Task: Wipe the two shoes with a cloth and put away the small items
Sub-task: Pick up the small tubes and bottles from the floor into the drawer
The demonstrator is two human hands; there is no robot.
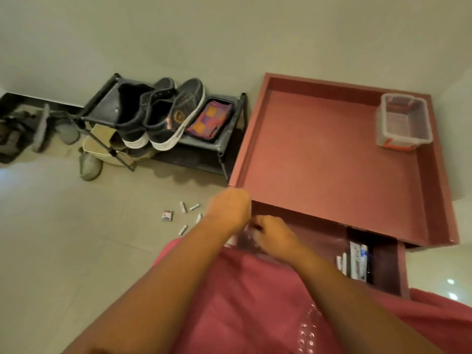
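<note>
Two dark sneakers (155, 116) with white soles stand on a black shoe rack (224, 146) by the wall. Beside them on the rack a colourful checked cloth (209, 118) lies in a black tray. Several small batteries (183, 207) and a small box (167, 215) are scattered on the floor to the left of my hands. My left hand (228, 208) is curled at the front left corner of the red cabinet (332, 162); what it holds is hidden. Over the open drawer (383, 264), my right hand (270, 235) pinches something small, clear and blurred.
A clear plastic container (403, 122) stands at the far right of the cabinet top. The drawer holds tubes and pens (357, 261). More shoes and slippers (89, 162) lie on the floor under and left of the rack. My pink garment covers the foreground.
</note>
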